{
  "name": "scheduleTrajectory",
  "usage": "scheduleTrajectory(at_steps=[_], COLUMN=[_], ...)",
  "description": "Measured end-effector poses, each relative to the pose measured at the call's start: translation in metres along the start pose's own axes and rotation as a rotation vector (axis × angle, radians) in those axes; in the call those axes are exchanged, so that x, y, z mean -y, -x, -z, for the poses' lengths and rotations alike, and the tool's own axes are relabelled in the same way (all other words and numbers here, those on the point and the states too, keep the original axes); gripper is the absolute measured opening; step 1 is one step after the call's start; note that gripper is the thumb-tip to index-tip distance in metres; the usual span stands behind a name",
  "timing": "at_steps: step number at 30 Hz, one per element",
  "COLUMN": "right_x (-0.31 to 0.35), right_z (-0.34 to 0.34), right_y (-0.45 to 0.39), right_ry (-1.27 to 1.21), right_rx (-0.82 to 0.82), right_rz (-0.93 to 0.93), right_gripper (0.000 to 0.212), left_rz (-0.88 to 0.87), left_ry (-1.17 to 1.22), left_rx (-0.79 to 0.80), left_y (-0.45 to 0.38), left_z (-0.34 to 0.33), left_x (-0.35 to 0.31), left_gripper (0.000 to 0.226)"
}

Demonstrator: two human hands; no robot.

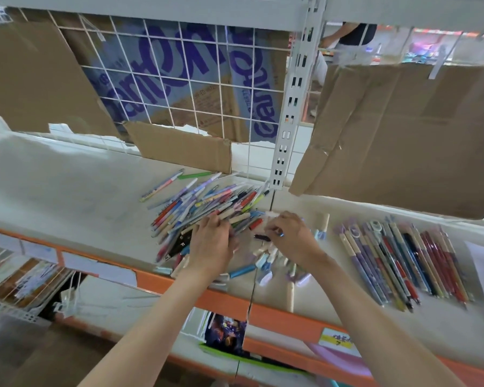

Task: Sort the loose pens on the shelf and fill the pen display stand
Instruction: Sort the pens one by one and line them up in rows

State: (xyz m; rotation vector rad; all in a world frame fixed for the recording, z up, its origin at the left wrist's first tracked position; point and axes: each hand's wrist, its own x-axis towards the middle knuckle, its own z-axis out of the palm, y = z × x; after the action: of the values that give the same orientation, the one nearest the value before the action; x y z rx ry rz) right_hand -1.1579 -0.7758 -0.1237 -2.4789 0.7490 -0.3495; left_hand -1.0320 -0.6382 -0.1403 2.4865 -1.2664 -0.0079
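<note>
Nearest, the shelf [67, 191] has an orange front edge. On it, the left hand [211, 243] lies on the loose pens [204, 205], fingers reaching into the heap; whether it grips one I cannot tell. Just beside it, the right hand [289, 236] pinches a small pale piece. Right of that lies a sorted row [403, 261]. Behind hang cardboard [403, 135] and a wire grid [179, 79].

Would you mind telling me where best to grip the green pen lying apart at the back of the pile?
Probably pinch the green pen at mid-barrel from above: it lies flat on the shelf, clear of the pile, both long sides open.
</note>
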Motion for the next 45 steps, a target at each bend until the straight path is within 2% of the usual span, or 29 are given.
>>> scheduleTrajectory(at_steps=[5,9,12,15,18,21,22,24,29,45], right_x=[-0.021,-0.042,-0.053,-0.057,-0.052,-0.039,-0.035,-0.029,-0.019,-0.023], right_z=[0.026,0.040,0.041,0.040,0.042,0.045,0.044,0.041,0.037,0.031], right_y=[0.012,0.024,0.033,0.036,0.036,0.038,0.039,0.039,0.038,0.036], right_ry=[-0.055,0.020,0.049,0.018,-0.196,-0.745,-0.878,-0.998,-1.095,-1.212], right_rx=[-0.123,-0.147,-0.081,-0.091,-0.167,-0.152,-0.138,-0.146,-0.280,-0.351], right_rz=[-0.137,-0.135,-0.106,-0.093,-0.206,-0.268,-0.260,-0.258,-0.306,-0.253], right_gripper=[0.023,0.030,0.018,0.005,0.004,0.028,0.034,0.033,0.013,0.008], left_rz=[-0.017,-0.094,-0.189,-0.170,-0.176,-0.183,-0.181,-0.175,-0.177,-0.174], left_ry=[-0.066,0.148,0.270,0.302,0.304,0.328,0.339,0.360,0.372,0.407], left_rx=[0.035,-0.088,-0.054,0.010,0.042,0.038,0.033,0.033,0.036,0.008], left_y=[-0.001,0.005,0.010,0.012,0.014,0.017,0.017,0.018,0.020,0.018], left_z=[-0.002,0.008,0.012,0.012,0.013,0.014,0.015,0.016,0.019,0.020], left_x=[-0.002,-0.007,-0.016,-0.023,-0.029,-0.033,-0.035,-0.037,-0.038,-0.046], left_gripper=[0.027,0.010,0.005,0.015,0.017,0.017,0.017,0.016,0.016,0.016])
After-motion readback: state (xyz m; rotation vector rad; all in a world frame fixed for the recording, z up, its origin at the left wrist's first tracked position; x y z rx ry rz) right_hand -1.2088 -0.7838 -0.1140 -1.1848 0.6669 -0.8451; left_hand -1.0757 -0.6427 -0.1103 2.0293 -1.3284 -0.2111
